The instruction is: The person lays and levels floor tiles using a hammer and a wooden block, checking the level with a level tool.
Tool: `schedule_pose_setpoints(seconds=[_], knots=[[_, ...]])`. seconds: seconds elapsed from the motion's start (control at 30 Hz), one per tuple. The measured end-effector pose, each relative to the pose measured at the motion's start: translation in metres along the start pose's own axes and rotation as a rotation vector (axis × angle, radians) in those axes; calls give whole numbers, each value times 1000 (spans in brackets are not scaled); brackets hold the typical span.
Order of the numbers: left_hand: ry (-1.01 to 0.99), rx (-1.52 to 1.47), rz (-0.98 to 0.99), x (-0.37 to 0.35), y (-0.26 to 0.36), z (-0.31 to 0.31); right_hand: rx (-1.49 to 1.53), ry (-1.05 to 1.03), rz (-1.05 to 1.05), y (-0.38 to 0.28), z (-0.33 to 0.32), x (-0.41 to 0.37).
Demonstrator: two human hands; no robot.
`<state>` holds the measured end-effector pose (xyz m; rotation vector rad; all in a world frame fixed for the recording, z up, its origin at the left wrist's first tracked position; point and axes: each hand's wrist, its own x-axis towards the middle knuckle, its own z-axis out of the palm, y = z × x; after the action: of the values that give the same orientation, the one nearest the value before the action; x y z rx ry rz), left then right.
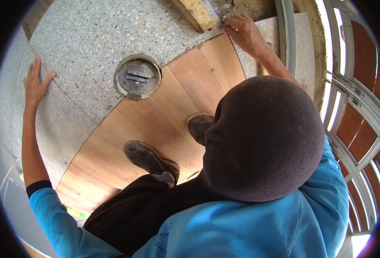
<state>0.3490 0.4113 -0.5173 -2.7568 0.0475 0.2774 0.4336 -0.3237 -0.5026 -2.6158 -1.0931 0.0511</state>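
My left hand (37, 84) lies flat on the speckled grey terrazzo slab (86, 38), its fingers spread and nothing in them. At the top, my right hand (246, 36) has its fingers bent and close together at the slab edge, beside the end of a wooden block (196, 17). Whatever lies under those fingertips is hidden. Between the hands, a round metal fitting (137, 77) with a dark bar across it sits where the terrazzo meets wood-coloured planks (164, 112). Dark shoes (149, 159) stand on the planks.
A dark knitted cap (263, 142) and blue shirt (250, 228) cover much of the lower right. A grey metal bar (287, 38) runs beside my right forearm. At the right side stands a metal frame (355, 103) with red-brown panels. Rough bare ground (244, 7) shows at the top.
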Motion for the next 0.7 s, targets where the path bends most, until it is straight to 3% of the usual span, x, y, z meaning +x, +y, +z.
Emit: schedule_pose_setpoints(seconds=[0.4,0.6,0.7], knots=[[-102,113,31,-4,6,-14,48,-13,103,1,9,-12],[-1,-15,144,-34,19,-21,100,29,37,4,12,-7],[-87,-16,78,-39,26,-25,89,-27,78,5,10,-6]])
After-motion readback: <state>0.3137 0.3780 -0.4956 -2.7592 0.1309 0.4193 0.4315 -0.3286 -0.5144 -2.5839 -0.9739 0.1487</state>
